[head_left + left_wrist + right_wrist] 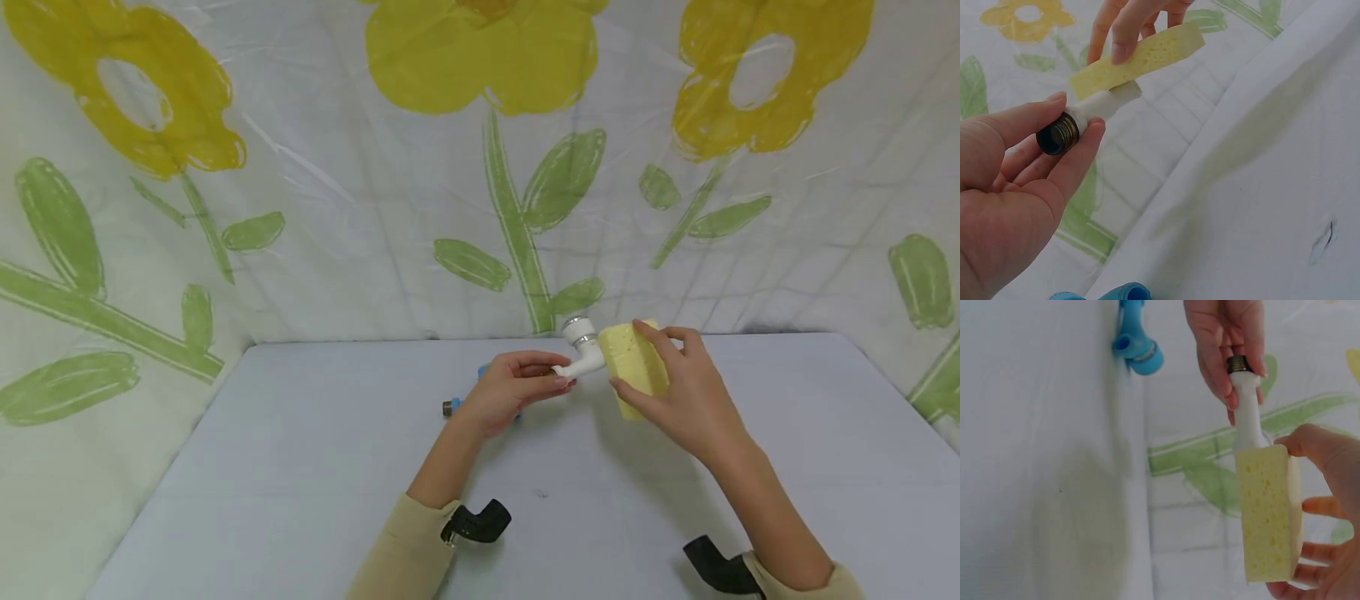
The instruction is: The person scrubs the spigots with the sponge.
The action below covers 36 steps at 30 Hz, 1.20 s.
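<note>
Above the table my left hand pinches a white plastic faucet near its dark brass threaded end. The faucet's spout, with a grey ring at its tip, points up in the head view. My right hand grips a yellow block sponge between thumb and fingers. One sponge face lies against the faucet's side, as the left wrist view of the sponge shows. Behind my left hand sits a blue faucet on the table, mostly hidden in the head view.
A pale cloth-covered table reaches back to a white sheet printed with yellow flowers and green leaves. The cloth has a small tear or mark. Black curved wrist mounts stick out from both sleeves.
</note>
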Each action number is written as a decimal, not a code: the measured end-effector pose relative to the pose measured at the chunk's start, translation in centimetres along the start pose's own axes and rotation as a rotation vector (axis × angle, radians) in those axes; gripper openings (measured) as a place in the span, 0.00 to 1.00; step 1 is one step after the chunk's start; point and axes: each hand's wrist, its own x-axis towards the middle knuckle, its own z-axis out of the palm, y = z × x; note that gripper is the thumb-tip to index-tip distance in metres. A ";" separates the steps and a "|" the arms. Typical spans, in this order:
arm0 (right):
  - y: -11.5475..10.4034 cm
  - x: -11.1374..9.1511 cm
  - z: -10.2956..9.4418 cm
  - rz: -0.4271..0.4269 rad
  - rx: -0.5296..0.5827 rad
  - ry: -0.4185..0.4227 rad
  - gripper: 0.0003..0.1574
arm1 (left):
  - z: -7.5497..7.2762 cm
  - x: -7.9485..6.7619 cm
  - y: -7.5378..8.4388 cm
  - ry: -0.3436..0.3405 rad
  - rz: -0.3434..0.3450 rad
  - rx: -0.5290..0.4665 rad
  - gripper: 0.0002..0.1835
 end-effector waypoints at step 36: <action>-1.2 -0.4 0.3 -0.019 0.028 -0.062 0.40 | 0.6 -0.1 -0.2 -0.001 0.001 0.018 0.19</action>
